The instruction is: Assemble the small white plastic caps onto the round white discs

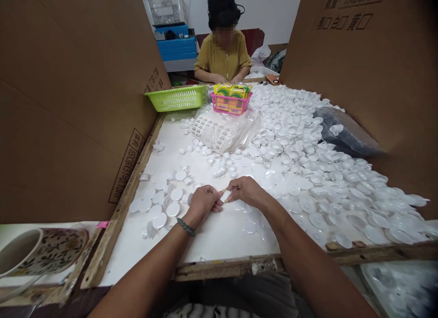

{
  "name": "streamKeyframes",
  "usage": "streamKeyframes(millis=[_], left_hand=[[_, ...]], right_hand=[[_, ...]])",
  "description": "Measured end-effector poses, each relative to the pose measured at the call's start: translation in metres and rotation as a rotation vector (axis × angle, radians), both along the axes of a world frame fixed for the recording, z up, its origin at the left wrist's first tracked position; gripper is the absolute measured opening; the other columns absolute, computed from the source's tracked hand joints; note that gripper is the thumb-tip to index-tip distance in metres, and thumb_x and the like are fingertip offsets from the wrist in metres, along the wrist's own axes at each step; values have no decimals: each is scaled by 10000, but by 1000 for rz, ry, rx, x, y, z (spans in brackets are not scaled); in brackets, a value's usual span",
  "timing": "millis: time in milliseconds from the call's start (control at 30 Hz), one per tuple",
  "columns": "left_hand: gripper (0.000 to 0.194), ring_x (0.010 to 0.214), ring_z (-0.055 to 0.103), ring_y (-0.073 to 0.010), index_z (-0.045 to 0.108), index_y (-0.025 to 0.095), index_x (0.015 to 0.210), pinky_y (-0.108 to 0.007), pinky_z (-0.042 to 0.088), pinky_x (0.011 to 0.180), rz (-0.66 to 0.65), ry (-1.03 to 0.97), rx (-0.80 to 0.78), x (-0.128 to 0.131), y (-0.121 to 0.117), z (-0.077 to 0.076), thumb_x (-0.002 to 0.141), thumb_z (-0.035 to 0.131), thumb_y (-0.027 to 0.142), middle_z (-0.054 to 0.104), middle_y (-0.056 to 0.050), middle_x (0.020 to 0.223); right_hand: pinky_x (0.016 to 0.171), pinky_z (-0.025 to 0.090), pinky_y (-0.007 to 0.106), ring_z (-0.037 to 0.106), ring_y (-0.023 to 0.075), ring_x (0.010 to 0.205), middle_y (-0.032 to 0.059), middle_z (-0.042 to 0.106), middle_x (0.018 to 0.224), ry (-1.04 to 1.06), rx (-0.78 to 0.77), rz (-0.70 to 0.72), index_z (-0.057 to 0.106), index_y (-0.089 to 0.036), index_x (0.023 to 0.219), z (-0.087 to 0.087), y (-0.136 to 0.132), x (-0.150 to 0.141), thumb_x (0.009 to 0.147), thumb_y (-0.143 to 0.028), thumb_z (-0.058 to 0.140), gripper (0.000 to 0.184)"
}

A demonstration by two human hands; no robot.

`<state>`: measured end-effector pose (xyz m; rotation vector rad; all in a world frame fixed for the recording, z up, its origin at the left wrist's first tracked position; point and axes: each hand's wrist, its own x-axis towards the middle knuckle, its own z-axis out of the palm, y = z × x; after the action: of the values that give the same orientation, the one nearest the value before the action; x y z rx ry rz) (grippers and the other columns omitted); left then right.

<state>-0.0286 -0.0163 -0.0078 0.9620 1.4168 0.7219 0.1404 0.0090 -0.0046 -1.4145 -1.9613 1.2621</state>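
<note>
Just above the white tabletop, my left hand (205, 201) and my right hand (245, 191) meet, fingers pinched on a small white round plastic piece (225, 196). Its lower detail is partly hidden by my fingers. A beaded bracelet (185, 227) circles my left wrist. Beside my left hand lie several white disc-shaped plastic pieces (173, 209), some flat and some on edge. Thin clear-white plastic pieces (251, 223) are scattered under and near my right hand. Further right spreads a large heap of white plastic cups and saucer-like parts (308, 158).
Tall cardboard boxes wall the left (68, 103) and right (386, 90). A green basket (178, 99), a pink basket (230, 103) of yellow packets and a clear plastic bag (219, 131) stand behind. A person (226, 53) sits opposite. A floral mug (44, 252) stands lower left.
</note>
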Motion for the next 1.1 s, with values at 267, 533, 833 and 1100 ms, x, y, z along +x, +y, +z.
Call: streamKeyframes(millis=[267, 533, 833, 1100], left_hand=[[247, 373, 538, -94, 490, 136, 697, -202, 462, 397, -5, 3, 33, 0, -1, -3, 716, 669, 307, 575, 7, 479], [222, 361, 498, -94, 473, 182, 680, -187, 366, 373, -17, 158, 213, 2, -10, -15, 746, 583, 363, 551, 34, 475], [252, 504, 526, -133, 541, 195, 658, -218, 301, 483, -17, 822, 413, -51, -25, 38, 755, 543, 427, 591, 9, 550], [270, 658, 551, -172, 573, 202, 898, -247, 326, 550, 97, 1185, 518, -88, -19, 68, 791, 508, 442, 632, -26, 786]], right_hand=[[535, 335, 225, 483, 112, 582, -10, 581, 603, 104, -80, -18, 655, -146, 679, -1, 0, -1, 624, -401, 666, 261], [493, 284, 216, 426, 99, 533, -43, 503, 555, -12, 38, -61, 627, -174, 702, -2, -1, -6, 598, -357, 685, 218], [538, 323, 231, 477, 127, 585, -15, 556, 610, 18, 209, -58, 656, -201, 742, 14, -11, -12, 748, -411, 571, 227], [607, 331, 254, 516, 163, 722, 31, 609, 729, -304, 447, -259, 627, -192, 761, 15, 0, -1, 874, -248, 439, 226]])
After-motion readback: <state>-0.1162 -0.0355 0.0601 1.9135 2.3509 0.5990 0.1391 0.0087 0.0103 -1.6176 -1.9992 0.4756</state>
